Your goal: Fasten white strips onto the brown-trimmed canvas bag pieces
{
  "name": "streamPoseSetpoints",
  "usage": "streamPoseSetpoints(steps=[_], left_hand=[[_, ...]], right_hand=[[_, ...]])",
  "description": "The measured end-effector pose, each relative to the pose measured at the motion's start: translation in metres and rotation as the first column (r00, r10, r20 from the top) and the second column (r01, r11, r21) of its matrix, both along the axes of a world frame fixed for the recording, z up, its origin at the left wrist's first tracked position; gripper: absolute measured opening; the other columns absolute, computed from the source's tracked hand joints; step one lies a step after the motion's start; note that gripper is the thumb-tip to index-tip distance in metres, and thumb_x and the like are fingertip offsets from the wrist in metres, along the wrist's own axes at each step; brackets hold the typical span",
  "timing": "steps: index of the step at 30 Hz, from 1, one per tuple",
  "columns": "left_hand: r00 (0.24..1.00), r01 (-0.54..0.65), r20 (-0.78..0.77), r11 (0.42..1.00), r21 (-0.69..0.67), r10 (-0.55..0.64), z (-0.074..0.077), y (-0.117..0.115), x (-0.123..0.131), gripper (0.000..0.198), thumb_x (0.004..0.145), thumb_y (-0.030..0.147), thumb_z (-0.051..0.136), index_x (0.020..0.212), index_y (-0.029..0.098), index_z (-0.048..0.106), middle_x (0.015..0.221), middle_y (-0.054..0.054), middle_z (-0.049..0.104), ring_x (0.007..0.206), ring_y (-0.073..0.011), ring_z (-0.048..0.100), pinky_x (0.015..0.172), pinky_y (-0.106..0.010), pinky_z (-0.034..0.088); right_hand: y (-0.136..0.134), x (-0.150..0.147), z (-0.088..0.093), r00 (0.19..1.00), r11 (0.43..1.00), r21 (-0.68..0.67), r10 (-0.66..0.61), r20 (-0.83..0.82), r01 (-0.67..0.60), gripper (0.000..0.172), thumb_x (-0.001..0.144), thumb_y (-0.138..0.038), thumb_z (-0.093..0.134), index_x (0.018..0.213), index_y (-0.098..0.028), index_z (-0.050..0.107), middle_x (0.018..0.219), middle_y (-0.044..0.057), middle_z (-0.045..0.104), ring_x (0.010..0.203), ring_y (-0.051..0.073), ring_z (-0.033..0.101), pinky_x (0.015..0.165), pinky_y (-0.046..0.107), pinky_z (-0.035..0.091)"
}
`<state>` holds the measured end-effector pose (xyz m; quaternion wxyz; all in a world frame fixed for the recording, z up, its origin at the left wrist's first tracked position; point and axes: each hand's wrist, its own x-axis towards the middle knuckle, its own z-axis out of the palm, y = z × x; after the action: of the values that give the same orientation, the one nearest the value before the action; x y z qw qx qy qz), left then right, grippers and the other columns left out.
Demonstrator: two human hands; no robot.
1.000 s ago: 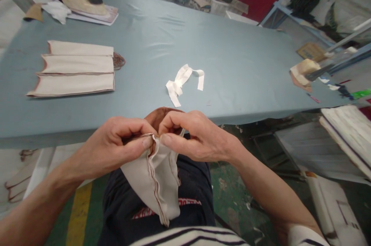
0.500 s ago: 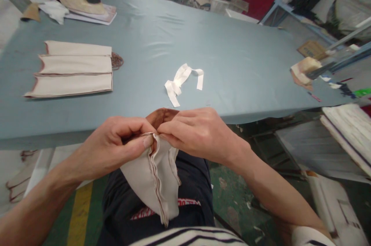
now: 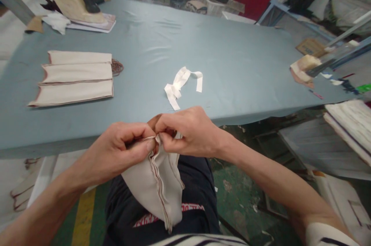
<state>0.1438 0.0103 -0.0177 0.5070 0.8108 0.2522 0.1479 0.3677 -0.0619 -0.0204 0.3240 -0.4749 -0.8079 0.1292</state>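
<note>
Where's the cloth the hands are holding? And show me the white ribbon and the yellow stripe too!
Held cloth (image 3: 170,188): head view, on the pale side right of its seam.
White ribbon (image 3: 181,78): head view, on its crumpled middle.
Yellow stripe (image 3: 83,215): head view, partway along it.

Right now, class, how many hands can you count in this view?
2: the left hand and the right hand, both holding the cream fabric above the lap. Background blur may hide others.

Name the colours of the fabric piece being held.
The fabric piece is cream with brownish-red seam edges, seen best in the head view.
</note>
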Motion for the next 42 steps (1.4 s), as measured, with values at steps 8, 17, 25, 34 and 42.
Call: streamPoseSetpoints(steps=[8, 17, 25, 34, 42], left_hand=[[0.993, 0.113, -0.026, 0.991, 0.066, -0.111, -0.003, 0.006, -0.007, 0.033, 0.105, 0.036, 0.060, 0.081, 0.019, 0.075, 0.061, 0.006, 0.053, 0.054, -0.0095, 0.043, 0.050, -0.020, 0.031], [0.982, 0.111, -0.177, 0.960, 0.256, -0.066, 0.019, 0.020, 0.009, 0.028, 0.087, 0.034, 0.047, 0.063, 0.021, 0.048, 0.060, 0.007, 0.030, 0.053, -0.0067, 0.031, 0.048, -0.016, 0.021], [0.961, 0.039, -0.275, 0.998, 0.051, -0.023, 0.023, 0.042, 0.011, 0.033, 0.081, 0.045, 0.051, 0.059, 0.021, 0.053, 0.059, 0.004, 0.039, 0.057, -0.0091, 0.037, 0.051, -0.017, 0.024], [0.964, -0.265, -0.081, 0.909, -0.321, 0.252, 0.012, 0.016, -0.015, 0.039, 0.086, 0.054, 0.067, 0.060, 0.024, 0.064, 0.048, 0.003, 0.057, 0.037, -0.0115, 0.041, 0.038, -0.021, 0.031], [0.939, -0.338, 0.072, 0.941, 0.000, 0.337, 0.022, 0.010, -0.002, 0.039, 0.100, 0.049, 0.066, 0.073, 0.021, 0.075, 0.065, 0.000, 0.069, 0.057, -0.0138, 0.056, 0.049, -0.017, 0.042]], right_hand=[[0.005, 0.004, 0.003, 0.931, 0.868, -0.464, -0.004, -0.366, -0.179, 0.010, 0.089, -0.023, 0.057, 0.083, -0.019, 0.063, 0.068, -0.007, 0.054, 0.063, 0.009, 0.045, 0.060, 0.023, 0.033], [0.018, -0.004, 0.030, 0.993, 0.932, -0.358, -0.016, 0.118, 0.058, 0.014, 0.090, -0.011, 0.064, 0.082, -0.020, 0.069, 0.061, -0.009, 0.049, 0.057, 0.010, 0.037, 0.063, 0.029, 0.026], [0.047, -0.009, 0.027, 0.963, 0.985, -0.165, -0.005, 0.270, 0.051, 0.023, 0.101, -0.021, 0.070, 0.079, -0.023, 0.067, 0.064, -0.004, 0.056, 0.057, 0.013, 0.042, 0.062, 0.035, 0.018], [0.024, -0.017, 0.000, 0.897, 0.972, -0.221, -0.161, -0.412, 0.073, 0.020, 0.105, -0.034, 0.066, 0.091, -0.021, 0.068, 0.085, -0.002, 0.076, 0.075, 0.012, 0.068, 0.073, 0.026, 0.048], [-0.006, -0.046, 0.013, 0.817, 0.899, -0.400, -0.362, -0.448, 0.179, 0.025, 0.100, -0.045, 0.069, 0.089, -0.024, 0.066, 0.086, -0.001, 0.078, 0.078, 0.016, 0.070, 0.074, 0.030, 0.051]])
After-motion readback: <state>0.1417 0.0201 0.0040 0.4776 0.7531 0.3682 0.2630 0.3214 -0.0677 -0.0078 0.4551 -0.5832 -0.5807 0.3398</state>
